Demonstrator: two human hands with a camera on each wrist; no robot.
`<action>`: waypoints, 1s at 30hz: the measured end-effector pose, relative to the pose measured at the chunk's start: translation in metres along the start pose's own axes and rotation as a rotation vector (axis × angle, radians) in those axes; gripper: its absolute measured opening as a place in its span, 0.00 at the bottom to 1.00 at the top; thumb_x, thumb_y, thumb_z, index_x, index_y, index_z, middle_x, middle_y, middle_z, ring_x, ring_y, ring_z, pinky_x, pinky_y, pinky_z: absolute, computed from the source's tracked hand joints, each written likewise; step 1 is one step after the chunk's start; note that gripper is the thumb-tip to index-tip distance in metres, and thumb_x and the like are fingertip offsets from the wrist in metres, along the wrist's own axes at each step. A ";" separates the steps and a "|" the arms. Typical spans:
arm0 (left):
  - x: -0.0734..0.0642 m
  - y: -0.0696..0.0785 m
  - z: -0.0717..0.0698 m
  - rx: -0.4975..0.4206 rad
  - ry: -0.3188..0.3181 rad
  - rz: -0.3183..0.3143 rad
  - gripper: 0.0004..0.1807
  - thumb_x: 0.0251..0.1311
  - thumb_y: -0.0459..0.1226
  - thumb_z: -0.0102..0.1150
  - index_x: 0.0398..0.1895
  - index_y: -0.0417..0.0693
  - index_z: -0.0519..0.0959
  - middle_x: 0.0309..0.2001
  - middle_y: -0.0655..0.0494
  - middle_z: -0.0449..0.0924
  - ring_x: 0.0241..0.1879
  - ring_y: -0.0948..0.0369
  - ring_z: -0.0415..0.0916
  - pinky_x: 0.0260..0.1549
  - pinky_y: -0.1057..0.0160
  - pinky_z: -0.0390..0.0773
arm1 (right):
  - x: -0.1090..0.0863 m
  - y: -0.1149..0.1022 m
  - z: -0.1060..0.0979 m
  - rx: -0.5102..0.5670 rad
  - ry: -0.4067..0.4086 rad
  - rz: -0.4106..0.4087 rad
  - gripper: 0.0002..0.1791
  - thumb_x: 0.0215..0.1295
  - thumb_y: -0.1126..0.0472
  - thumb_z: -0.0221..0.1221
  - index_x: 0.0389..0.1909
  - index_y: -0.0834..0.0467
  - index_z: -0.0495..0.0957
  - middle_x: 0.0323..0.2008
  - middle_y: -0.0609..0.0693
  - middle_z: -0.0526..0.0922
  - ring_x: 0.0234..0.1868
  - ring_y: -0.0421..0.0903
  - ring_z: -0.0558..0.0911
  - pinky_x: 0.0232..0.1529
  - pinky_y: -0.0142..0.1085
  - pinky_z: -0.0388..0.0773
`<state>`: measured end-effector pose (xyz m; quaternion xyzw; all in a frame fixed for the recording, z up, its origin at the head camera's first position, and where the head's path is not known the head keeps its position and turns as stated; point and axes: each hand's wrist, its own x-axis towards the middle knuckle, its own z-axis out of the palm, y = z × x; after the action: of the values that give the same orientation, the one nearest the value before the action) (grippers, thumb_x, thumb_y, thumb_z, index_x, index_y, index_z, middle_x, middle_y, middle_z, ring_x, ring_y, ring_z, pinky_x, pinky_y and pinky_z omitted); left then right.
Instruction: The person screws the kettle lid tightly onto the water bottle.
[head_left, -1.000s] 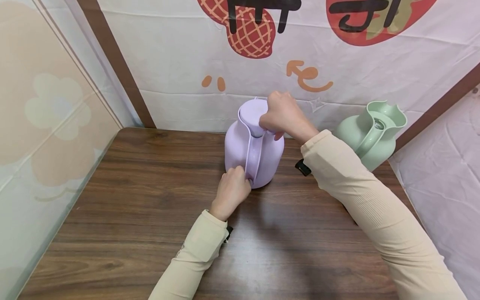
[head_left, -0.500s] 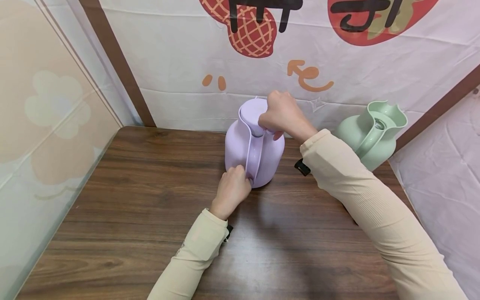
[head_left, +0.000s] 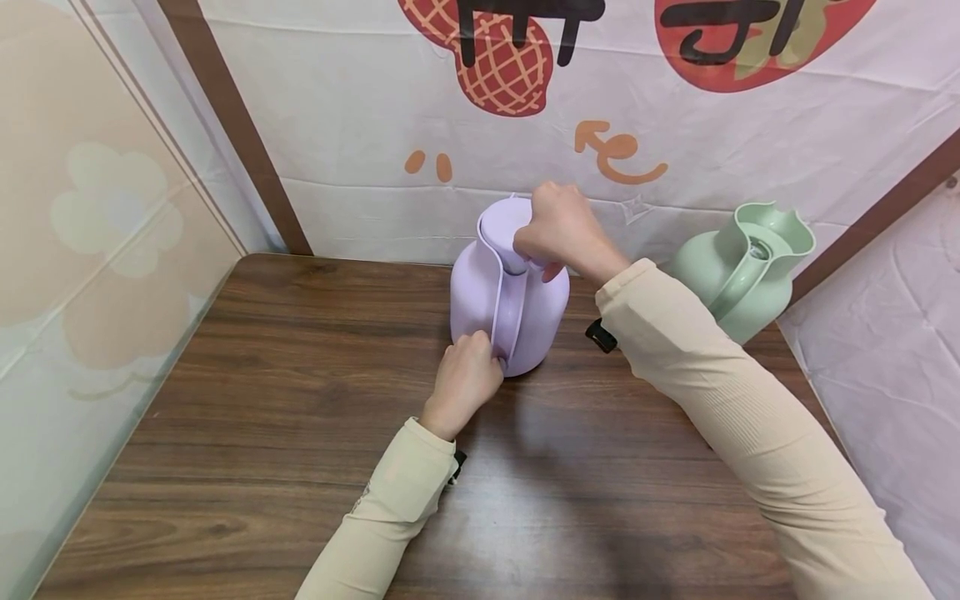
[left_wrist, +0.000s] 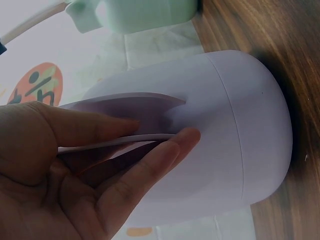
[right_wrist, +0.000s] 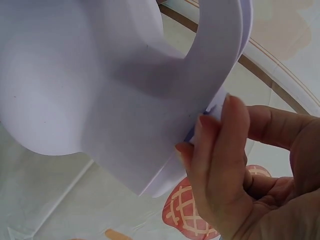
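Note:
A lilac vacuum jug [head_left: 471, 292] stands upright on the table near its back edge. The round lilac lid [head_left: 504, 222] sits in its collar. My left hand [head_left: 467, 372] grips the lower end of the jug's handle [head_left: 512, 310]. In the left wrist view, the thumb lies on one side of that handle and the fingers on the other. Over the right side of the lid, my right hand [head_left: 561, 227] holds its edge with curled fingers. Seen from the right wrist, the fingertips [right_wrist: 202, 131] are right at the rim where the handle meets the collar.
A pale green jug [head_left: 738, 287] with an open-topped collar stands at the back right, partly behind the right sleeve [head_left: 675, 342]. Printed cloth [head_left: 360, 208] hangs close behind the wooden table [head_left: 285, 400]. More cloth panels flank both sides.
My right hand has shifted very slightly left over the lid, its wrist moving with it. The left hand and the lilac jug stay in place.

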<state>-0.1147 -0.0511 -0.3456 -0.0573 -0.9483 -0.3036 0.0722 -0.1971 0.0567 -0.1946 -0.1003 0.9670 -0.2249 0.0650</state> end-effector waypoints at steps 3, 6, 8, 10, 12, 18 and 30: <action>0.000 0.000 0.000 0.002 -0.004 -0.001 0.08 0.42 0.25 0.52 0.11 0.38 0.68 0.15 0.44 0.70 0.16 0.49 0.68 0.23 0.48 0.71 | 0.000 -0.001 0.001 -0.001 0.003 0.000 0.03 0.37 0.71 0.47 0.12 0.61 0.67 0.11 0.53 0.73 0.11 0.47 0.79 0.13 0.32 0.71; 0.000 0.000 -0.001 0.004 -0.006 -0.002 0.08 0.42 0.25 0.52 0.11 0.38 0.69 0.15 0.44 0.70 0.16 0.49 0.68 0.23 0.48 0.71 | 0.001 -0.002 0.001 -0.004 0.009 0.002 0.03 0.37 0.71 0.48 0.13 0.61 0.67 0.12 0.53 0.73 0.11 0.46 0.79 0.13 0.31 0.72; 0.000 0.000 -0.001 0.004 -0.007 -0.003 0.08 0.42 0.25 0.52 0.11 0.37 0.69 0.15 0.44 0.71 0.16 0.49 0.68 0.23 0.49 0.71 | 0.001 -0.002 0.002 -0.006 0.015 0.000 0.02 0.37 0.70 0.48 0.14 0.61 0.68 0.13 0.53 0.73 0.11 0.46 0.79 0.13 0.32 0.72; 0.000 0.000 -0.001 0.002 -0.006 -0.004 0.08 0.42 0.25 0.52 0.11 0.37 0.69 0.15 0.44 0.71 0.16 0.49 0.68 0.23 0.49 0.71 | 0.001 -0.003 0.002 -0.004 0.022 -0.001 0.02 0.37 0.70 0.49 0.14 0.62 0.68 0.15 0.54 0.73 0.10 0.46 0.78 0.13 0.32 0.72; 0.000 0.000 -0.001 -0.001 -0.007 -0.006 0.08 0.42 0.25 0.52 0.11 0.37 0.69 0.15 0.44 0.71 0.16 0.49 0.68 0.23 0.49 0.71 | 0.000 -0.003 0.003 0.001 0.027 -0.006 0.02 0.38 0.70 0.49 0.14 0.62 0.69 0.15 0.54 0.74 0.10 0.46 0.78 0.14 0.32 0.73; 0.000 0.000 -0.001 -0.010 -0.004 -0.004 0.07 0.41 0.24 0.51 0.12 0.37 0.69 0.15 0.44 0.71 0.16 0.49 0.69 0.22 0.49 0.71 | -0.001 -0.004 0.003 0.024 0.035 -0.006 0.02 0.38 0.71 0.50 0.14 0.63 0.69 0.13 0.54 0.73 0.10 0.47 0.78 0.14 0.33 0.73; -0.001 0.001 -0.002 0.002 -0.017 -0.025 0.06 0.43 0.25 0.52 0.13 0.36 0.70 0.18 0.39 0.74 0.20 0.43 0.74 0.24 0.47 0.72 | 0.000 -0.005 0.002 0.011 0.015 0.005 0.01 0.37 0.71 0.50 0.15 0.62 0.69 0.14 0.54 0.74 0.10 0.47 0.78 0.15 0.34 0.74</action>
<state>-0.1138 -0.0515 -0.3440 -0.0479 -0.9498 -0.3032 0.0604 -0.1961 0.0513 -0.1946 -0.0957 0.9665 -0.2310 0.0588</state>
